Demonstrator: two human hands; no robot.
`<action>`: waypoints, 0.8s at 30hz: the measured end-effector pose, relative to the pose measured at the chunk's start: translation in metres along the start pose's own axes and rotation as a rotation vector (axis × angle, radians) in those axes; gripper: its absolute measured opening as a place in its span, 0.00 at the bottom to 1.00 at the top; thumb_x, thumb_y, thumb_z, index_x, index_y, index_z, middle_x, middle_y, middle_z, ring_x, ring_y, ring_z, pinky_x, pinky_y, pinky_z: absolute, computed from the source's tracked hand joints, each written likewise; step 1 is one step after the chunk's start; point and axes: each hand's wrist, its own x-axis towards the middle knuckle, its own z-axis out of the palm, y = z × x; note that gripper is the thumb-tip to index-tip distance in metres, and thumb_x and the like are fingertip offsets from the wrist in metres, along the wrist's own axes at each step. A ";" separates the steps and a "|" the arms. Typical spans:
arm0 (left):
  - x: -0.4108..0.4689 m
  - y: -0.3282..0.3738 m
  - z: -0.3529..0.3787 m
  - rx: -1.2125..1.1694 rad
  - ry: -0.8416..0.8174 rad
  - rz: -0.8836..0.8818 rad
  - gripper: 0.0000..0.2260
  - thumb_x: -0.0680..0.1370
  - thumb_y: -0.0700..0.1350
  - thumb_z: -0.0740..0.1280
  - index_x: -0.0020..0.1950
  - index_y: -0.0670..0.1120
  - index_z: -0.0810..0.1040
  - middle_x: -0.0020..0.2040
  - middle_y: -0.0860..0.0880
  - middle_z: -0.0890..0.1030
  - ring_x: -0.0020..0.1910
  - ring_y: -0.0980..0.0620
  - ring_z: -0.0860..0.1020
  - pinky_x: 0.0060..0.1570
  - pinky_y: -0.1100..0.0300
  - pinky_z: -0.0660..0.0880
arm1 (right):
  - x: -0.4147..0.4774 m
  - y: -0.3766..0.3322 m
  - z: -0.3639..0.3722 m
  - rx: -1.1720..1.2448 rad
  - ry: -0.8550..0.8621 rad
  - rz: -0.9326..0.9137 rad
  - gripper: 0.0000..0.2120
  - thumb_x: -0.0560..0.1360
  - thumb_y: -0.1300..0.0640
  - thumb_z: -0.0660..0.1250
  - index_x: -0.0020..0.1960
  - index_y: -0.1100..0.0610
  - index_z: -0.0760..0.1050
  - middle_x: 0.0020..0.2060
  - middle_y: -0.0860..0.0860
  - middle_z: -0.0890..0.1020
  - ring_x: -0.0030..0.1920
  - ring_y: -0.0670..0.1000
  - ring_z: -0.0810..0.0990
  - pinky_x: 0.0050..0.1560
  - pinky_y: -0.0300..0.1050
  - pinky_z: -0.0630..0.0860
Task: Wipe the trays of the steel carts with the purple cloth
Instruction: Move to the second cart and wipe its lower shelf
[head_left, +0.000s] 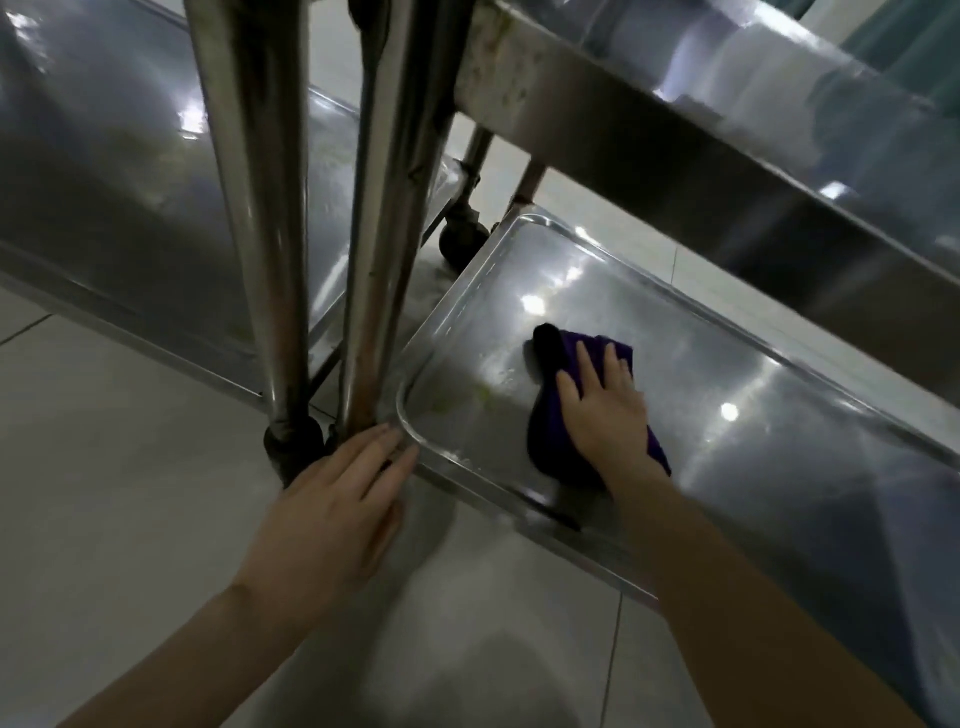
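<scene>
The purple cloth (556, 358) lies crumpled on the lower steel tray (753, 415) of the right cart. My right hand (605, 410) presses flat on the cloth with straight fingers, near the tray's left end. Pale smears show on the tray surface just left of the cloth. My left hand (337, 509) rests with straight fingers against the tray's near left corner, beside the foot of a cart leg (379, 260).
A second steel cart's lower tray (130, 182) lies to the left, its leg (254, 208) close beside the right cart's leg. The right cart's upper tray (675, 130) overhangs at the top right. A black caster wheel (462, 239) stands behind. Pale floor tiles lie below.
</scene>
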 end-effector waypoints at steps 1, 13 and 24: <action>0.000 -0.001 0.000 -0.003 -0.002 0.004 0.21 0.78 0.47 0.57 0.68 0.42 0.75 0.66 0.44 0.75 0.68 0.46 0.72 0.57 0.48 0.76 | -0.005 -0.004 0.001 -0.007 -0.010 -0.035 0.26 0.83 0.41 0.46 0.79 0.45 0.47 0.79 0.52 0.45 0.78 0.55 0.47 0.76 0.58 0.49; -0.002 -0.014 0.007 0.042 0.115 0.133 0.20 0.77 0.47 0.58 0.65 0.43 0.78 0.64 0.43 0.78 0.65 0.44 0.76 0.54 0.50 0.78 | -0.065 -0.045 0.015 -0.001 0.014 -0.398 0.26 0.81 0.38 0.41 0.78 0.41 0.46 0.78 0.44 0.44 0.78 0.49 0.43 0.77 0.51 0.47; -0.001 -0.020 0.005 0.058 0.129 0.197 0.19 0.79 0.48 0.56 0.66 0.44 0.78 0.64 0.46 0.79 0.64 0.46 0.77 0.53 0.52 0.78 | -0.026 -0.076 0.015 -0.058 0.008 -0.465 0.26 0.81 0.39 0.41 0.79 0.41 0.47 0.79 0.47 0.44 0.79 0.52 0.44 0.76 0.55 0.48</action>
